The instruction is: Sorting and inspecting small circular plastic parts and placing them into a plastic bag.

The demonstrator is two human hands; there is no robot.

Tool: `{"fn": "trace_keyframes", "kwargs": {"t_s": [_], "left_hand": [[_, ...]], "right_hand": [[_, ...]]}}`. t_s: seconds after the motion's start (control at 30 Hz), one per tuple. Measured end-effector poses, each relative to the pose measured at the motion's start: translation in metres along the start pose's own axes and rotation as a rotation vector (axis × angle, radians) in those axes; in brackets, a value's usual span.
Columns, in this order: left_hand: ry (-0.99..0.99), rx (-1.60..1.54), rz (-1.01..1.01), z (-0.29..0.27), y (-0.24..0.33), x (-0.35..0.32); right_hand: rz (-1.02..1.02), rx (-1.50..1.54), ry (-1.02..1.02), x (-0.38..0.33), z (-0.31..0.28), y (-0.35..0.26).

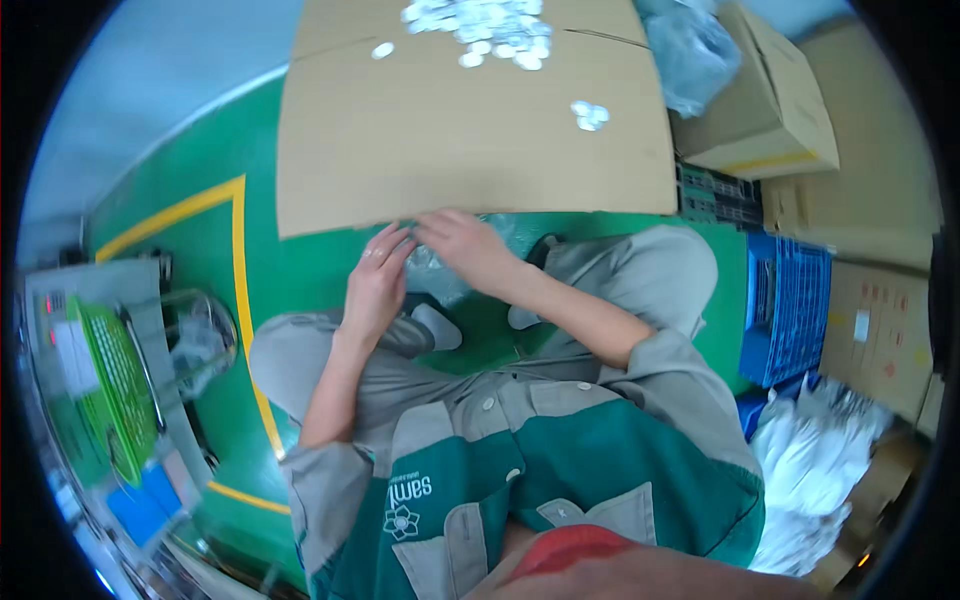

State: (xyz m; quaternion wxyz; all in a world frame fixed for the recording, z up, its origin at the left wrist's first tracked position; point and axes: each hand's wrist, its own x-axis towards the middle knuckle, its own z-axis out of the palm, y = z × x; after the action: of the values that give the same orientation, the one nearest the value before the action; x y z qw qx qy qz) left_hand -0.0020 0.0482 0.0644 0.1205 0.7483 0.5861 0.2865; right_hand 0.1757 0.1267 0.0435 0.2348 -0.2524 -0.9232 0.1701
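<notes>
Silvery-wht discs (pixel 510 28), tan cardbd (pixel 450 140), grn flr (pixel 190 255) w/ yel lines (pixel 239 230), grn-&-gry shirt (pixel 620 450), blu crate (pixel 800 310)

White lettering (pixel 410 488) and a flower emblem (pixel 401 522) mark the shirt (pixel 620 450); a carton (pixel 868 365) bears unreadable red print (pixel 890 293).

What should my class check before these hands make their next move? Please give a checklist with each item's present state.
1. Both hands visible: ok. The left hand and right hand are close together at the cardboard's near edge.
2. Fingertips known to be holding something: cannot tell; too small and blurred.
3. Main pile of pale pieces wholly in view: not ok. The picture's upper edge cuts it off.
4. Small cluster separate from the pile: ok, nearer the person, to the right.
5. Single loose piece gathered with the pile: not ok, apart at left.
</notes>
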Motion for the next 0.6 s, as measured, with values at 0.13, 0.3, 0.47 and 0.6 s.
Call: {"fn": "trace_keyframes", "kwargs": {"t_s": [0.13, 0.3, 0.47, 0.6], "left_hand": [[0.136, -0.100, -0.130, -0.017, 0.014, 0.044], [0.143, -0.299, 0.032, 0.058, 0.038, 0.202], [-0.106, -0.147, 0.140, 0.132, 0.049, 0.272], [-0.090, -0.341, 0.130, 0.143, 0.050, 0.262]], "right_hand": [[-0.068, -0.007, 0.157, 0.021, -0.034, -0.021], [-0.364, 0.670, 0.338, 0.055, -0.116, -0.107], [-0.701, 1.213, -0.558, 0.081, -0.117, -0.149], [-0.856, 1.283, -0.679, 0.087, -0.127, -0.125]]}}
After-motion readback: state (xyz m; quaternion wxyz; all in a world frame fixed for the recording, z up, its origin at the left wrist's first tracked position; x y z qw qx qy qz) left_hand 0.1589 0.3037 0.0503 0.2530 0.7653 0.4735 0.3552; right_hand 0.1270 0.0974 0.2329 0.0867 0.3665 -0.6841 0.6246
